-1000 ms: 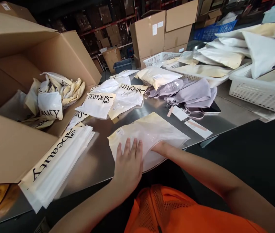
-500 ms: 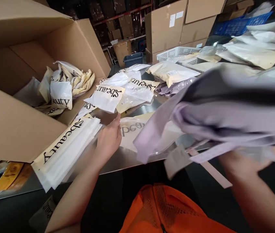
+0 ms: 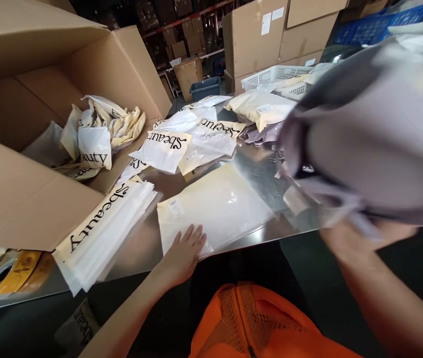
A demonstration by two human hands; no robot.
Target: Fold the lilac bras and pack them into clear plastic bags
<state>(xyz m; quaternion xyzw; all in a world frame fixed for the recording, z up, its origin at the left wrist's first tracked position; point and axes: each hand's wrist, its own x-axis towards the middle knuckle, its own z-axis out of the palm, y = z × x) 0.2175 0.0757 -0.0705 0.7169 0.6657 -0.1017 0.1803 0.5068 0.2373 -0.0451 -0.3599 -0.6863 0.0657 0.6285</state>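
Note:
My left hand (image 3: 187, 251) lies flat, fingers spread, on the near edge of a frosted plastic packing bag (image 3: 215, 204). The bag rests flat on the metal table with a small barcode label face up. At the right, my right hand (image 3: 368, 236) grips a lilac garment (image 3: 375, 144) from below; its fingers are partly hidden under the cloth. Motion blurs the garment, which has a rounded, cup-like dark grey part and loose straps. It hangs above the table's right side, apart from the bag.
A large open carton (image 3: 137, 74) at the left holds several printed pouches (image 3: 94, 144). A stack of bags (image 3: 103, 233) lies beside it, near a tape roll (image 3: 10, 278). Filled pouches (image 3: 166, 149) and a white basket (image 3: 258, 79) stand farther back on the metal table (image 3: 256, 169).
The bag on the table now shows its labelled side instead of large lettering. My left hand has come nearer and flattened onto it. My right hand has lifted the lilac garment up and right.

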